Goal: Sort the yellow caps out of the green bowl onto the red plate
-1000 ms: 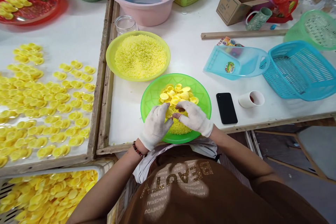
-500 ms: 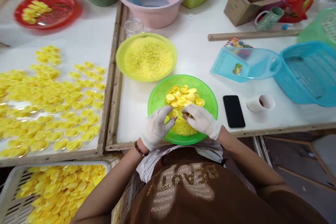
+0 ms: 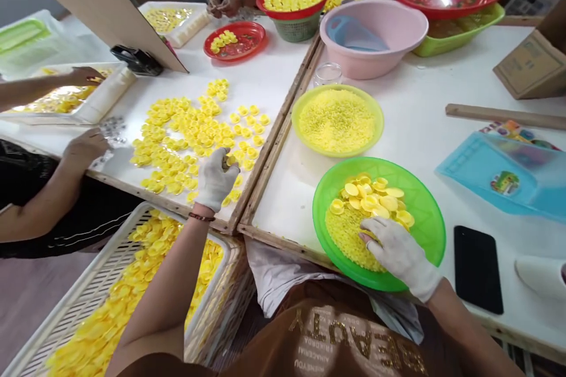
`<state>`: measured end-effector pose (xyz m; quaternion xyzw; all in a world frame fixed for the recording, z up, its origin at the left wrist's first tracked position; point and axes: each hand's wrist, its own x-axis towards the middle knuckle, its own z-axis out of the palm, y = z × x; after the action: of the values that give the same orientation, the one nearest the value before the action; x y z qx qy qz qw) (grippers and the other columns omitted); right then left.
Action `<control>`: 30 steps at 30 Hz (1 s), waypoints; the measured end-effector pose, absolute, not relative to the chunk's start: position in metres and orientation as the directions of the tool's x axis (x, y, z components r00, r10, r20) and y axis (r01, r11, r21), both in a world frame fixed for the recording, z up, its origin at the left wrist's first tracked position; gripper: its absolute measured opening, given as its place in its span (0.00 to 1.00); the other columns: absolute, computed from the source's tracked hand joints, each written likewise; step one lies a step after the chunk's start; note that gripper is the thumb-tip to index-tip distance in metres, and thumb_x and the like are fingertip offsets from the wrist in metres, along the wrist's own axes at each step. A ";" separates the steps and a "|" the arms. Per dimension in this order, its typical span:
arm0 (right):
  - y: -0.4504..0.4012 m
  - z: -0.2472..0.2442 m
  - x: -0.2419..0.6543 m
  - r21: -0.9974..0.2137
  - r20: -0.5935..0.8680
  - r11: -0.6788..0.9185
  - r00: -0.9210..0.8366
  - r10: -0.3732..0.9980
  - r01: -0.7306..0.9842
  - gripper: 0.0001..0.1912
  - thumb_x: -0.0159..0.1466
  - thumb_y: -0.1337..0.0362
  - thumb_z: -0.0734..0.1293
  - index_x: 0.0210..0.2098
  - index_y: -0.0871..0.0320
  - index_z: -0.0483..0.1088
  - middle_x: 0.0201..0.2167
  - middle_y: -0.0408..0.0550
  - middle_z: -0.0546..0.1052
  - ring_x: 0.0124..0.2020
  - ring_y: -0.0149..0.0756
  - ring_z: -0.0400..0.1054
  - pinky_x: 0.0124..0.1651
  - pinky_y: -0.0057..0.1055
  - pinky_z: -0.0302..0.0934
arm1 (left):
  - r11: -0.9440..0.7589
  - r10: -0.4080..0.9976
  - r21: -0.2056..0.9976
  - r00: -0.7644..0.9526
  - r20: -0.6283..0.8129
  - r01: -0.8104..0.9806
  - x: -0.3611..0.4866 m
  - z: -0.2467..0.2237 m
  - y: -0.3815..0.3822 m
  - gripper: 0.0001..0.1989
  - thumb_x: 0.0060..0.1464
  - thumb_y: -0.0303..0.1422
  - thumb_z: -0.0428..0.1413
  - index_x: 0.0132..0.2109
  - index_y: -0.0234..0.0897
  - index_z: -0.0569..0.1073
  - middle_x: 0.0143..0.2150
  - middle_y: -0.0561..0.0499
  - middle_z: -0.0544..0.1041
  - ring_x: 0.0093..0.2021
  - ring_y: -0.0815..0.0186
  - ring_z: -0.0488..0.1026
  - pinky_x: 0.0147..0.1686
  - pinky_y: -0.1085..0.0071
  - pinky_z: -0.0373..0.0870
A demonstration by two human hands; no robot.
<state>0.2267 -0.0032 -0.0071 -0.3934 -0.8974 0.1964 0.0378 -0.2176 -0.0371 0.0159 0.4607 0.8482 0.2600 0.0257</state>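
Quick look at the bench from head height. The left hand [image 3: 215, 181], in a white cotton glove, is raised over the near right corner of the left-hand board, just beside the wooden frame [image 3: 269, 159]. Its fingertips are bunched and might be pinching a small yellow piece, but the view is poor there, so I can't say for sure. The right hand [image 3: 398, 253], gloved too, rests in a green plastic bowl [image 3: 380, 168] near the near edge of the right-hand board, fingers curled down onto a mound of yellow granules [image 3: 347, 235]. I can't tell whether it's gripping any.

As for progress, round yellow discs [image 3: 371, 200] lie heaped on the far side of that mound. A yellow-green bowl [image 3: 295, 122] toward the board's middle is full of granules. Loose yellow cups [image 3: 186, 129] are spread over the left-hand board, and a white plastic crate [image 3: 79, 265] below its near edge is heaped with more.

Around that, a black phone [image 3: 477, 269] sits just right of the green bowl, and a pale blue scoop [image 3: 499, 182] lies farther right. A co-worker's hand [image 3: 84, 150] is at the left-hand board's near left edge. The left forearm [image 3: 168, 288] crosses above the crate, and a cardboard sheet [image 3: 88, 6] leans over the board's far left corner.
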 end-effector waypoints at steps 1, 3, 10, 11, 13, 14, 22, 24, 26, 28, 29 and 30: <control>-0.001 -0.004 0.225 -0.374 -0.064 0.631 -0.698 0.714 0.680 0.09 0.70 0.65 0.63 0.42 0.56 0.76 0.42 0.51 0.80 0.45 0.46 0.74 0.50 0.44 0.64 | 0.468 0.791 0.451 -0.588 0.171 0.760 -0.231 0.017 -0.034 0.22 0.55 0.34 0.57 0.56 0.32 0.75 0.39 0.46 0.79 0.39 0.61 0.76 0.46 0.67 0.72; 0.006 0.004 0.219 -0.368 -0.012 0.666 -0.719 0.695 0.649 0.09 0.70 0.65 0.63 0.39 0.54 0.77 0.40 0.49 0.81 0.44 0.45 0.74 0.50 0.45 0.63 | 0.496 0.786 0.422 -0.599 0.152 0.759 -0.254 0.021 -0.024 0.22 0.54 0.34 0.58 0.55 0.32 0.75 0.41 0.46 0.80 0.42 0.60 0.76 0.47 0.67 0.71; 0.023 0.028 0.174 -0.377 0.071 0.725 -0.762 0.643 0.576 0.09 0.70 0.66 0.64 0.38 0.53 0.76 0.38 0.49 0.81 0.40 0.44 0.73 0.50 0.47 0.63 | 0.562 0.781 0.324 -0.617 0.096 0.761 -0.354 0.032 0.067 0.19 0.60 0.36 0.56 0.56 0.34 0.76 0.51 0.42 0.80 0.47 0.58 0.73 0.50 0.66 0.68; 0.022 0.030 0.166 -0.385 0.075 0.727 -0.766 0.639 0.569 0.09 0.70 0.66 0.64 0.38 0.53 0.76 0.38 0.49 0.81 0.41 0.44 0.73 0.50 0.46 0.64 | 0.570 0.781 0.313 -0.620 0.082 0.760 -0.368 0.031 0.082 0.19 0.60 0.35 0.56 0.56 0.35 0.76 0.51 0.42 0.80 0.47 0.58 0.73 0.49 0.65 0.68; 0.022 0.032 0.152 -0.399 0.090 0.729 -0.767 0.635 0.556 0.09 0.70 0.67 0.63 0.39 0.52 0.75 0.38 0.48 0.81 0.41 0.43 0.74 0.50 0.45 0.66 | 0.577 0.781 0.307 -0.621 0.063 0.757 -0.391 0.023 0.107 0.19 0.58 0.34 0.56 0.56 0.35 0.76 0.50 0.42 0.80 0.46 0.57 0.73 0.49 0.64 0.67; 0.021 0.033 0.145 -0.402 0.101 0.732 -0.768 0.633 0.550 0.09 0.70 0.68 0.63 0.40 0.52 0.75 0.39 0.48 0.81 0.41 0.42 0.74 0.50 0.45 0.66 | 0.580 0.782 0.300 -0.621 0.056 0.757 -0.400 0.018 0.118 0.19 0.58 0.33 0.56 0.55 0.35 0.76 0.50 0.42 0.80 0.46 0.56 0.72 0.50 0.63 0.66; 0.039 0.039 0.096 -0.376 0.057 0.764 -0.810 0.584 0.525 0.11 0.71 0.68 0.61 0.36 0.52 0.74 0.34 0.48 0.80 0.36 0.42 0.74 0.44 0.45 0.70 | 0.577 0.807 0.232 -0.591 -0.012 0.783 -0.437 -0.032 0.156 0.16 0.55 0.35 0.57 0.49 0.34 0.77 0.41 0.41 0.80 0.48 0.50 0.72 0.58 0.50 0.58; 0.052 0.047 0.075 -0.386 0.030 0.776 -0.834 0.551 0.499 0.11 0.72 0.66 0.61 0.39 0.52 0.75 0.35 0.49 0.80 0.36 0.43 0.75 0.42 0.44 0.71 | 0.556 0.823 0.228 -0.567 -0.020 0.799 -0.439 -0.037 0.150 0.16 0.57 0.37 0.56 0.49 0.34 0.78 0.43 0.40 0.81 0.52 0.47 0.72 0.59 0.48 0.57; 0.070 0.054 0.043 -0.423 0.052 0.793 -0.862 0.504 0.438 0.12 0.73 0.64 0.61 0.46 0.53 0.76 0.41 0.51 0.81 0.42 0.44 0.76 0.46 0.44 0.72 | 0.531 0.838 0.229 -0.546 0.005 0.816 -0.436 -0.037 0.136 0.17 0.61 0.39 0.53 0.51 0.36 0.78 0.49 0.39 0.81 0.57 0.46 0.70 0.61 0.48 0.56; 0.091 0.056 -0.003 -0.457 0.129 0.817 -0.882 0.452 0.352 0.17 0.74 0.61 0.59 0.57 0.54 0.73 0.53 0.56 0.79 0.53 0.46 0.75 0.56 0.45 0.70 | 0.478 0.855 0.234 -0.510 0.098 0.847 -0.426 -0.036 0.111 0.20 0.65 0.41 0.48 0.55 0.37 0.77 0.60 0.39 0.77 0.62 0.46 0.67 0.63 0.48 0.55; 0.103 0.054 -0.030 -0.466 0.145 0.827 -0.894 0.423 0.316 0.20 0.74 0.59 0.59 0.62 0.55 0.70 0.59 0.57 0.76 0.60 0.47 0.71 0.62 0.46 0.67 | 0.446 0.860 0.232 -0.486 0.157 0.864 -0.418 -0.035 0.094 0.22 0.67 0.41 0.46 0.58 0.36 0.76 0.64 0.38 0.73 0.65 0.46 0.65 0.65 0.48 0.54; 0.113 0.048 -0.059 -0.454 0.143 0.840 -0.906 0.397 0.297 0.24 0.74 0.57 0.58 0.67 0.56 0.66 0.65 0.58 0.71 0.66 0.48 0.65 0.67 0.48 0.62 | 0.415 0.863 0.223 -0.460 0.212 0.882 -0.410 -0.036 0.077 0.24 0.68 0.41 0.44 0.61 0.34 0.74 0.68 0.37 0.69 0.67 0.45 0.63 0.66 0.48 0.54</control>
<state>-0.0586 0.1133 0.0481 -0.1823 -0.9521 0.2161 0.1164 -0.4096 0.0766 -0.0357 0.5189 0.8406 0.1524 -0.0318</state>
